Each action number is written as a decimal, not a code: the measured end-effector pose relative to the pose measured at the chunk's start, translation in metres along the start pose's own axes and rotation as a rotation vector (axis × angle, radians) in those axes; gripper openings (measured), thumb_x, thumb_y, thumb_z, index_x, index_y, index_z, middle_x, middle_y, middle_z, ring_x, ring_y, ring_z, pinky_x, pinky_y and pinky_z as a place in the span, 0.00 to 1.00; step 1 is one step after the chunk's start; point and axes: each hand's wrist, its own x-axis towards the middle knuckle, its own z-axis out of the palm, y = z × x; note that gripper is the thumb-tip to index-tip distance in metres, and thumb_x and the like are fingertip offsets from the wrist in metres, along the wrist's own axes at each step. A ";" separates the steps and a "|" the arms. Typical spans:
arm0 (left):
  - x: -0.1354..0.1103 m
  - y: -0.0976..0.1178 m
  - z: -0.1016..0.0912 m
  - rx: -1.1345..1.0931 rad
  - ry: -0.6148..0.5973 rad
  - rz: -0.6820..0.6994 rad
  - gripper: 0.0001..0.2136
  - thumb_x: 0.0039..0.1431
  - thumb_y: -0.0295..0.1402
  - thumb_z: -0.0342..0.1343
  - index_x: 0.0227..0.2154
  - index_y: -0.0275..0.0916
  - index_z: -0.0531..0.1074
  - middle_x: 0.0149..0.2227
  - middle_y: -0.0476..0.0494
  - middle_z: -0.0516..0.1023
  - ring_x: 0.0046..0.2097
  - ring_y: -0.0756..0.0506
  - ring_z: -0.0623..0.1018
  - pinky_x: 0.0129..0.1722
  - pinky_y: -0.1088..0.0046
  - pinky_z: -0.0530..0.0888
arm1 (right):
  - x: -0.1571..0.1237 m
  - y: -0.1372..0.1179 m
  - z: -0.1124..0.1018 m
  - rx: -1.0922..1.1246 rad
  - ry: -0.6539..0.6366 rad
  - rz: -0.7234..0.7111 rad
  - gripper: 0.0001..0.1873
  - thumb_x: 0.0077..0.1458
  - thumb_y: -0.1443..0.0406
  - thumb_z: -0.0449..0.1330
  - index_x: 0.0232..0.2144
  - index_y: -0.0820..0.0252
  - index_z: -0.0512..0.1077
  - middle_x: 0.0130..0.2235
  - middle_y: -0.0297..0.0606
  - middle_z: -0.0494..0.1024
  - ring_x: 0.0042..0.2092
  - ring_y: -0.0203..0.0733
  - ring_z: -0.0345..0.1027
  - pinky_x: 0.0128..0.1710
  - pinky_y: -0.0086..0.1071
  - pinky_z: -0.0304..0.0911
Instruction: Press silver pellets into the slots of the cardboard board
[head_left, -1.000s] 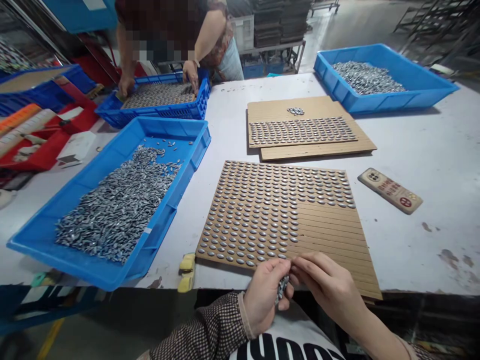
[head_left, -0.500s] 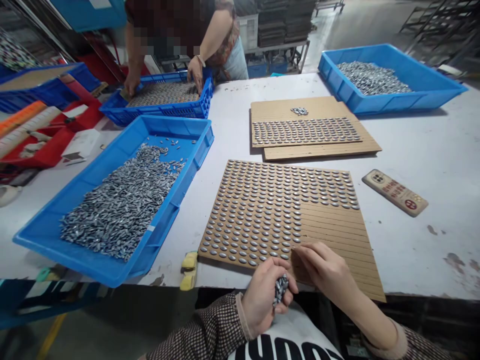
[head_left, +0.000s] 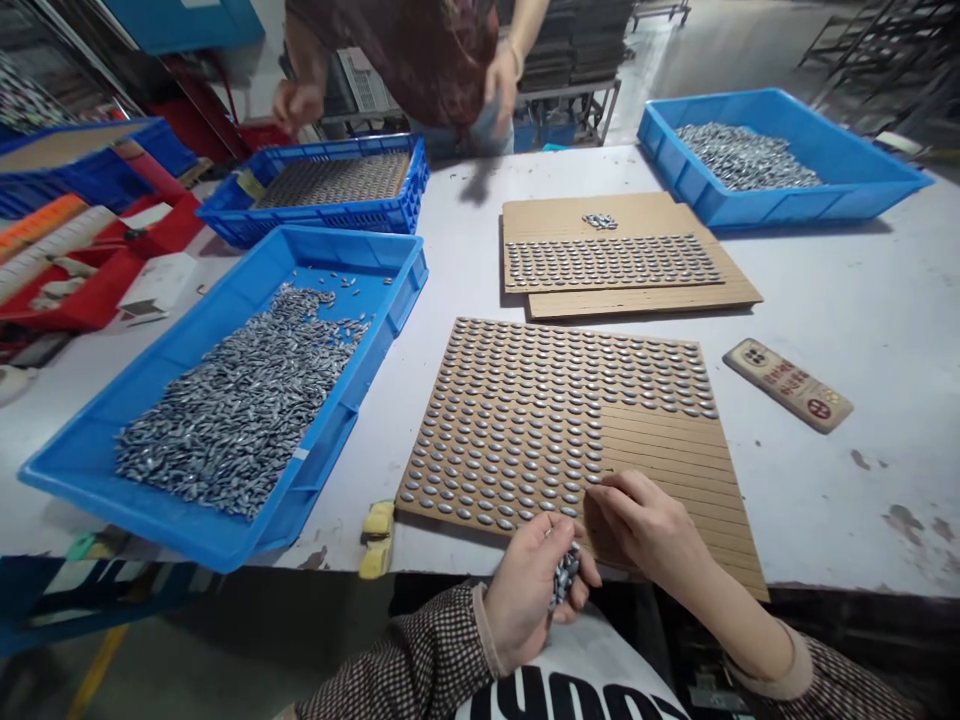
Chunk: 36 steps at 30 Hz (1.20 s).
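Observation:
Small grey oval metal pieces (head_left: pixel 566 575) fill my left hand (head_left: pixel 525 590), whose fingers curl round them at the near edge of a grooved cardboard sheet (head_left: pixel 667 470). Over that sheet, my right hand (head_left: pixel 656 530) has thumb and fingers pinched together beside the last row of pieces. What the pinch holds, if anything, is hidden. Rows of the same oval pieces (head_left: pixel 517 420) cover the sheet's left part and its far strip; bare grooves show at the near right.
A blue tray (head_left: pixel 375 370) of loose pieces stands left, another blue tray (head_left: pixel 810 205) far right. Behind my sheet lie stacked cardboard sheets (head_left: pixel 637 212). A printed plate (head_left: pixel 787 385) lies right, a yellow clip (head_left: pixel 377 540) at the front edge. A co-worker stands behind a blue crate (head_left: pixel 322 215).
The co-worker's hands have come up out of the blue crate, and the body has shifted right. My right hand has moved slightly up the sheet; my left hand stays nearly in place.

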 end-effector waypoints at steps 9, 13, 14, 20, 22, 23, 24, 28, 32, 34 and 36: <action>0.002 0.002 0.002 0.011 0.021 0.063 0.21 0.57 0.48 0.52 0.46 0.36 0.66 0.24 0.50 0.70 0.20 0.55 0.64 0.16 0.81 0.48 | 0.002 -0.024 -0.026 0.424 -0.050 0.152 0.11 0.62 0.66 0.52 0.44 0.57 0.71 0.38 0.41 0.74 0.39 0.39 0.70 0.37 0.30 0.68; 0.004 0.000 0.004 0.031 0.032 0.087 0.22 0.57 0.48 0.53 0.48 0.36 0.67 0.26 0.50 0.68 0.21 0.56 0.64 0.16 0.82 0.48 | 0.005 -0.045 -0.037 0.568 -0.146 0.174 0.08 0.61 0.65 0.53 0.39 0.56 0.73 0.39 0.41 0.75 0.41 0.41 0.70 0.39 0.32 0.68; 0.004 -0.001 0.004 0.035 0.033 0.089 0.22 0.57 0.47 0.53 0.48 0.37 0.68 0.26 0.50 0.67 0.21 0.56 0.64 0.16 0.82 0.48 | 0.006 -0.047 -0.037 0.562 -0.151 0.181 0.08 0.61 0.65 0.53 0.37 0.56 0.73 0.39 0.41 0.75 0.42 0.42 0.70 0.40 0.32 0.68; 0.005 -0.004 0.005 0.054 0.046 0.126 0.22 0.58 0.47 0.52 0.47 0.35 0.70 0.26 0.49 0.67 0.21 0.55 0.65 0.15 0.81 0.48 | 0.005 -0.046 -0.029 0.532 -0.191 0.223 0.10 0.62 0.64 0.52 0.33 0.56 0.72 0.33 0.39 0.74 0.35 0.39 0.69 0.33 0.30 0.66; 0.005 -0.005 0.005 0.044 0.057 0.145 0.22 0.58 0.48 0.50 0.45 0.34 0.70 0.25 0.48 0.68 0.21 0.54 0.65 0.14 0.81 0.49 | 0.004 -0.044 -0.029 0.523 -0.190 0.213 0.10 0.63 0.64 0.51 0.33 0.57 0.71 0.31 0.38 0.72 0.32 0.39 0.67 0.31 0.30 0.65; 0.005 -0.005 0.005 0.040 0.061 0.149 0.22 0.57 0.48 0.50 0.44 0.33 0.70 0.25 0.48 0.68 0.21 0.54 0.66 0.14 0.81 0.49 | 0.003 -0.044 -0.029 0.517 -0.188 0.210 0.10 0.63 0.63 0.50 0.34 0.57 0.71 0.30 0.38 0.71 0.32 0.38 0.67 0.31 0.30 0.64; 0.005 -0.004 0.005 0.036 0.066 0.150 0.22 0.57 0.48 0.50 0.43 0.34 0.70 0.25 0.48 0.68 0.21 0.54 0.66 0.14 0.81 0.49 | 0.002 -0.043 -0.030 0.515 -0.183 0.210 0.10 0.63 0.64 0.50 0.34 0.57 0.71 0.29 0.37 0.71 0.31 0.38 0.66 0.30 0.30 0.64; 0.003 -0.002 0.004 0.027 0.034 0.073 0.17 0.56 0.46 0.53 0.37 0.36 0.68 0.25 0.50 0.69 0.20 0.55 0.66 0.14 0.81 0.48 | -0.001 -0.041 -0.034 0.559 -0.139 0.191 0.08 0.63 0.66 0.50 0.36 0.58 0.69 0.31 0.37 0.71 0.34 0.38 0.67 0.33 0.31 0.64; 0.000 -0.002 0.002 0.018 -0.065 0.002 0.15 0.53 0.43 0.59 0.31 0.38 0.63 0.26 0.50 0.69 0.20 0.57 0.63 0.14 0.81 0.45 | -0.004 -0.037 -0.034 0.519 -0.089 0.126 0.07 0.62 0.68 0.51 0.37 0.57 0.69 0.33 0.38 0.71 0.35 0.38 0.67 0.35 0.31 0.65; 0.000 -0.003 0.001 0.008 -0.084 -0.003 0.16 0.50 0.41 0.62 0.31 0.39 0.62 0.25 0.52 0.68 0.20 0.57 0.62 0.15 0.81 0.45 | -0.007 -0.037 -0.033 0.482 -0.055 0.108 0.07 0.62 0.70 0.52 0.38 0.57 0.69 0.34 0.38 0.70 0.36 0.38 0.67 0.35 0.30 0.65; 0.000 -0.004 0.000 -0.004 -0.079 -0.001 0.16 0.49 0.41 0.63 0.31 0.39 0.62 0.25 0.52 0.67 0.21 0.57 0.61 0.15 0.81 0.44 | -0.011 -0.039 -0.033 0.485 -0.030 0.091 0.09 0.61 0.72 0.52 0.41 0.57 0.68 0.36 0.40 0.71 0.38 0.38 0.68 0.36 0.30 0.66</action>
